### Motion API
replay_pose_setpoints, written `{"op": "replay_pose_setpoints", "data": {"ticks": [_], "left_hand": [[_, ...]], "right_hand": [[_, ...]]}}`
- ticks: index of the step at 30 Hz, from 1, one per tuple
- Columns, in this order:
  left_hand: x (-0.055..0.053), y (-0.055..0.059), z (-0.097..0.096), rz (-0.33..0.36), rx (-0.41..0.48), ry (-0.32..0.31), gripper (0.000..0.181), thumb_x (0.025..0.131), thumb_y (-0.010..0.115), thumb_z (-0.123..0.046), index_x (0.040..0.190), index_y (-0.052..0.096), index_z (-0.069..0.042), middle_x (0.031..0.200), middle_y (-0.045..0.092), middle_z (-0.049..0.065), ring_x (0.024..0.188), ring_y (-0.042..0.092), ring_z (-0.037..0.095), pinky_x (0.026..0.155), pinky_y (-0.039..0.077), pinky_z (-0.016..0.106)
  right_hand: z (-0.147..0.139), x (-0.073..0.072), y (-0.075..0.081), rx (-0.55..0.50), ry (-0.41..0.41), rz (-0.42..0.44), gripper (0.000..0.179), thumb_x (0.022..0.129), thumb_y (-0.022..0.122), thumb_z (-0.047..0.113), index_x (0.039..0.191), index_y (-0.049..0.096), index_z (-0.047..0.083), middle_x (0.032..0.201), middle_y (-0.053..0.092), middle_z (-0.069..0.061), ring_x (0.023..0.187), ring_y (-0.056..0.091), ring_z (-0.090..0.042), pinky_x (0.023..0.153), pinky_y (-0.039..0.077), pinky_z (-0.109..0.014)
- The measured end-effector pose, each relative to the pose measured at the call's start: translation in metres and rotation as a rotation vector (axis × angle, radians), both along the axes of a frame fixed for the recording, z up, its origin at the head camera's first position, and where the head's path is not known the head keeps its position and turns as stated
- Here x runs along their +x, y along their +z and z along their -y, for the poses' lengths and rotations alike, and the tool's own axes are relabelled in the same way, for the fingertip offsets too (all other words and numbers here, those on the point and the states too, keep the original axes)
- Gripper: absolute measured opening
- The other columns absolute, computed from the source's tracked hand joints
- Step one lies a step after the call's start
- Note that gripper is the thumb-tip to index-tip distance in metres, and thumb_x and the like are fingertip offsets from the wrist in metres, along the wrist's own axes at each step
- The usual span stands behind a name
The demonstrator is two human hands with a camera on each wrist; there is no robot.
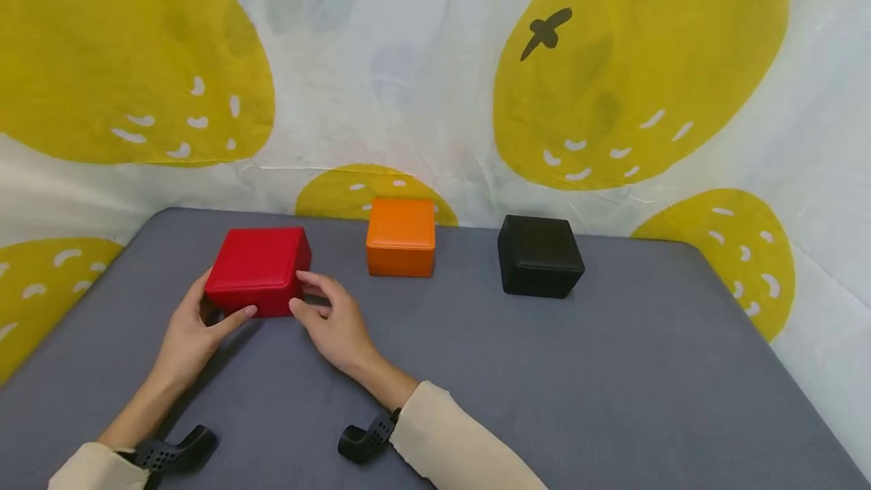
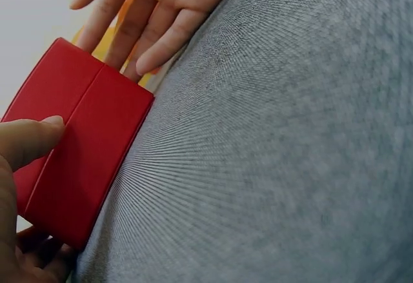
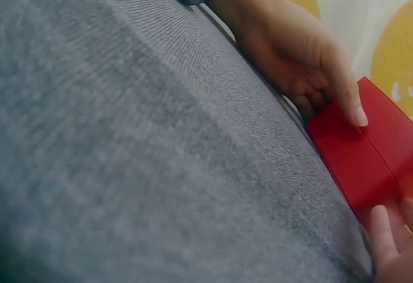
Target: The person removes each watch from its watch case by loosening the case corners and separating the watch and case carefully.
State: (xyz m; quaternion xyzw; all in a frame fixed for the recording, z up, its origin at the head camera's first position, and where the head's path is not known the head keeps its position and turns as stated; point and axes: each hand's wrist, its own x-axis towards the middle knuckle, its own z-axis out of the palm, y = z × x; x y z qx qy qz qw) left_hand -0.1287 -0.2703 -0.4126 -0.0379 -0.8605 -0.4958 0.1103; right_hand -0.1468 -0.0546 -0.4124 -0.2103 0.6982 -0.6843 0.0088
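A red box (image 1: pixel 255 263) with a smooth, leather-like surface and a lid seam stands on the grey table at the left. My left hand (image 1: pixel 190 331) holds its left front corner, thumb on the front face and fingers along the left side. At the box's right side is my right hand (image 1: pixel 340 327), its fingers fairly straight and spread; whether they touch the box is hard to tell. The left wrist view has the red box (image 2: pixel 90 141) between the left thumb and the extended fingers of the right hand (image 2: pixel 161 6).
An orange box (image 1: pixel 400 248) stands at the table's back middle, and a black box (image 1: pixel 540 255) to its right. Behind the grey table (image 1: pixel 544 384) hangs a white cloth (image 1: pixel 381 59) with yellow shapes. Both wrists carry black camera mounts.
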Motion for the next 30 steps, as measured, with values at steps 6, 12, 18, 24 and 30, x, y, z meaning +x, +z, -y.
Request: {"op": "replay_pose_setpoints", "data": {"ticks": [6, 12, 18, 24, 30], "left_hand": [[-0.0006, 0.0016, -0.0033, -0.047, 0.02, -0.031, 0.08, 0.086, 0.07, -0.01, 0.152, 0.026, -0.014, 0.136, 0.042, 0.012, 0.109, 0.045, 0.007, 0.081, 0.041, 0.008], [0.0016, 0.0011, -0.0042, -0.072, -0.002, 0.002, 0.076, 0.086, 0.07, -0.01, 0.15, 0.029, -0.01, 0.135, 0.045, 0.016, 0.106, 0.047, 0.004, 0.08, 0.041, 0.008], [0.0066, -0.0016, -0.0019, -0.079, 0.005, 0.01, 0.075, 0.086, 0.07, -0.008, 0.149, 0.03, -0.009, 0.132, 0.046, 0.013, 0.104, 0.049, 0.003, 0.08, 0.042, 0.007], [0.0067, -0.0006, -0.0032, -0.076, 0.0, 0.015, 0.073, 0.086, 0.07, -0.009, 0.149, 0.032, -0.01, 0.131, 0.048, 0.012, 0.104, 0.05, 0.003, 0.081, 0.041, 0.008], [0.0075, -0.0007, -0.0015, -0.049, -0.006, 0.012, 0.076, 0.086, 0.07, -0.011, 0.151, 0.029, -0.012, 0.133, 0.045, 0.012, 0.103, 0.049, 0.0, 0.079, 0.04, 0.007]], "right_hand": [[-0.0058, 0.0, 0.0004, 0.047, 0.08, -0.069, 0.054, 0.095, 0.06, 0.017, 0.144, 0.04, 0.009, 0.143, 0.043, -0.004, 0.126, 0.045, -0.022, 0.095, 0.044, -0.028], [-0.0075, 0.0015, 0.0017, 0.043, 0.087, -0.044, 0.052, 0.094, 0.06, 0.016, 0.142, 0.043, 0.008, 0.138, 0.046, -0.007, 0.124, 0.047, -0.021, 0.095, 0.044, -0.029], [-0.0084, 0.0045, -0.0006, 0.107, 0.116, -0.037, 0.054, 0.093, 0.062, 0.021, 0.142, 0.041, 0.007, 0.148, 0.034, -0.003, 0.13, 0.038, -0.015, 0.098, 0.041, -0.026], [-0.0098, 0.005, -0.0011, 0.069, 0.129, -0.02, 0.052, 0.093, 0.061, 0.018, 0.138, 0.038, 0.005, 0.153, 0.027, -0.006, 0.134, 0.033, -0.012, 0.1, 0.039, -0.027], [-0.0086, 0.0041, -0.0018, 0.057, 0.108, -0.001, 0.052, 0.094, 0.059, 0.014, 0.139, 0.035, 0.006, 0.15, 0.033, -0.006, 0.133, 0.036, -0.013, 0.1, 0.039, -0.026]]}}
